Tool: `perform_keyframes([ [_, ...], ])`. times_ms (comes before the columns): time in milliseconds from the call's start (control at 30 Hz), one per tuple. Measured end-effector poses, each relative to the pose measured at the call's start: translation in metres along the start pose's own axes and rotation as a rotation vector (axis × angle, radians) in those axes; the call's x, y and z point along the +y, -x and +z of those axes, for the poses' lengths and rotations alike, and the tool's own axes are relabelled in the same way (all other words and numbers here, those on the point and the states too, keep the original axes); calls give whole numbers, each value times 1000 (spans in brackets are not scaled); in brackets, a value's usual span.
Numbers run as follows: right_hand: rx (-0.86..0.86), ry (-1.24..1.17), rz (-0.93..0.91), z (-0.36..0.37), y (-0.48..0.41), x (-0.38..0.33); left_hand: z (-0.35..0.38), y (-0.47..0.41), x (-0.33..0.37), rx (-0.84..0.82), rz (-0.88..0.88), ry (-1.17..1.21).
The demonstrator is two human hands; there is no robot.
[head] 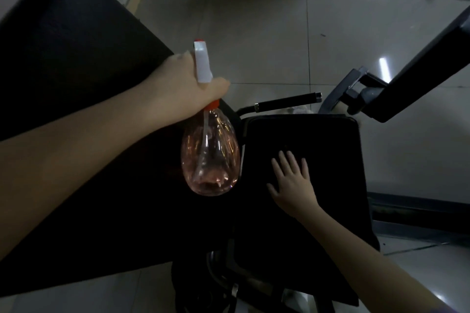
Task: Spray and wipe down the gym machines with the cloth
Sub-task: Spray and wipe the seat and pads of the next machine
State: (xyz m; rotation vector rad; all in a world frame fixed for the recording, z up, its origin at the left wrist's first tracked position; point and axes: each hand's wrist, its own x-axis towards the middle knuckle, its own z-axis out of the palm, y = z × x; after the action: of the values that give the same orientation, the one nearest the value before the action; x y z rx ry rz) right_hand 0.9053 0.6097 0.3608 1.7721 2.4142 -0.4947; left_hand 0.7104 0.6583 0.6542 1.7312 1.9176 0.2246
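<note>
While the left hand [193,84] curls its fingers and thumb round the neck of the one spray bottle [211,157], the right hand [290,180] lies flat with its fingers straight and spread, grasping nothing. Two hands show, both on bare forearms.

The bottle hangs below the left hand, its clear pinkish body rounded and its dip tube visible inside. An orange collar sits just under the grip, and a white trigger head [202,63] with an orange tip stands above the knuckles, pointing away from the person.

The right hand's palm presses on a black seat pad [330,160], a little to the right of the bottle's body. Whether a cloth lies under that palm cannot be told, as everything there is equally dark.

Two black pads belong to the gym machine. The seat pad is under the right hand, and a larger, long back pad [76,58] runs under and behind the left forearm.

Beyond the right hand's fingertips, past the far edge of the seat pad, one black handle bar [287,101] with a metal ring sticks out. Further right of it, a grey bracket joins a dark frame arm [419,63] that slants upward. A glossy tiled floor [254,20] lies around the machine, with light reflected on it.
</note>
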Motion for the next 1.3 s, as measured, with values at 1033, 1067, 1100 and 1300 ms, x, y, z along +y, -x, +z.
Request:
perform_keyframes([
  [1033, -20, 39, -122, -9, -87, -20, 17, -7, -9, -95, -105, 12],
  [1067, -41, 60, -208, -11, -76, -10, 17, -6, -9, -87, -108, 13],
  [1100, -63, 74, -272, -15, -69, 1, 17, -6, -8, -90, -109, 9],
  [1300, -30, 60, -40, -28, -116, -20, 19, -9, -8, -79, -95, -26],
])
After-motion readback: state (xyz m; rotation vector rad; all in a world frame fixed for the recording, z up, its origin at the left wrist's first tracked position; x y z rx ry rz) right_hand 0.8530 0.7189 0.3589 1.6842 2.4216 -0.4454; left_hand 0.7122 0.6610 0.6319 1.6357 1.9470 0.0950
